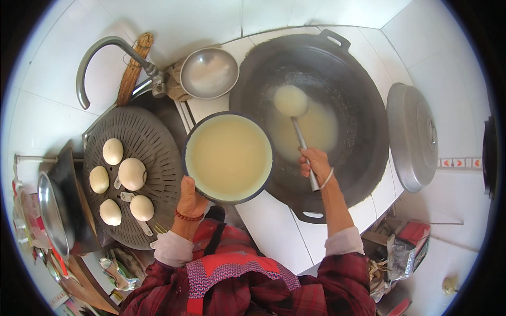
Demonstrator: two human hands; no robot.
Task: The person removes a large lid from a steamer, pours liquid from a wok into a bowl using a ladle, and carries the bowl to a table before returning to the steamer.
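Note:
My left hand [192,201] grips the lower left rim of an enamel basin [228,157], which holds a pale yellow, cloudy liquid. Its fingers are mostly hidden under the basin. My right hand [316,162] is closed around the handle of a metal ladle [303,143], whose bowl is full of similar pale liquid. The ladle's bowl is over a large black wok [361,130] set in a white tiled stove top. A shallow pool of the same cloudy liquid [322,132] lies at the wok's bottom. The basin is just left of the wok.
Several round, pale vegetables or fruits [132,174] lie on a dark slotted round rack [168,158] at left, with knives. Behind stand a curved faucet [89,59], a straw brush [132,75] and a metal bowl [209,73]. A metal lid [411,138] leans at right.

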